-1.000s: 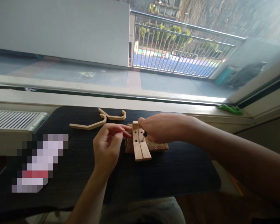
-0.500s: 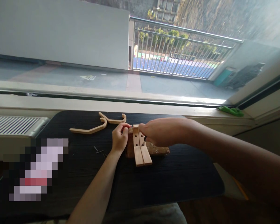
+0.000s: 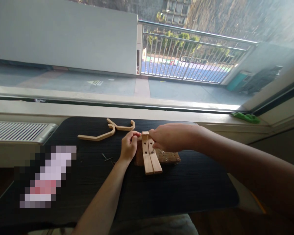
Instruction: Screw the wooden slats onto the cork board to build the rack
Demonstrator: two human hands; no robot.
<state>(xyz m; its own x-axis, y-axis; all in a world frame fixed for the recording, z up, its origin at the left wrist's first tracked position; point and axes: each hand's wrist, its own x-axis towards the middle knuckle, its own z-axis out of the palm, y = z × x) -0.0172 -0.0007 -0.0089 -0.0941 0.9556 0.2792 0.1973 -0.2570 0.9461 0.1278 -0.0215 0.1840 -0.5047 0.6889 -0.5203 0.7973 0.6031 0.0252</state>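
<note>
The wooden pair [image 3: 147, 159], long axis nearly twelve-to-six, lies on the brown block [image 3: 170, 157] at eight o'clock from the nearer right hand [image 3: 167, 137], the left hand [image 3: 129, 147] at the pair's nine; both curl, contents impossible to tell.

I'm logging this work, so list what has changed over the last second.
The left hand moved right, to the left end of the brown box, uncovering thin grey metal pins on the black table. The right hand stays at the paired pale bent wooden pieces; both pale hooked wooden pieces lie as before.
</note>
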